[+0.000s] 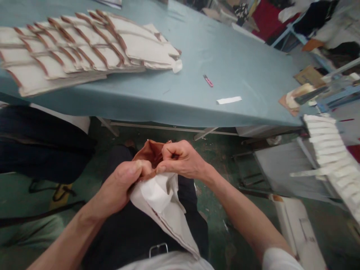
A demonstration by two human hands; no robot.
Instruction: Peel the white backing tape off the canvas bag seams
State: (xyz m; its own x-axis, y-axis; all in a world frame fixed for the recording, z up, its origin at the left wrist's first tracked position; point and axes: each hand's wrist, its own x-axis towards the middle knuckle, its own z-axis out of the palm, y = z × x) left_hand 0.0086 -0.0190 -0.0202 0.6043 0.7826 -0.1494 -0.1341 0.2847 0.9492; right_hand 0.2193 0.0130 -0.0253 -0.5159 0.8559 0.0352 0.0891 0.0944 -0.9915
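Note:
A white fabric piece with a brown lining or edge [168, 198] hangs over my lap, its brown part uppermost. My left hand [126, 180] is closed on the brown edge, thumb on top. Close beside it, my right hand [182, 159] has its fingers curled and its thumb pressed against the same edge. The two hands almost touch. Whatever lies inside the folded brown part is hidden by my fingers.
On the blue table [191, 90] in front of me lie overlapping rows of white pieces with brown edges [78, 48]. Pink thread snips [208, 80] and a white strip [229, 100] rest nearer its front edge. White strips [333, 150] hang in a bundle at right.

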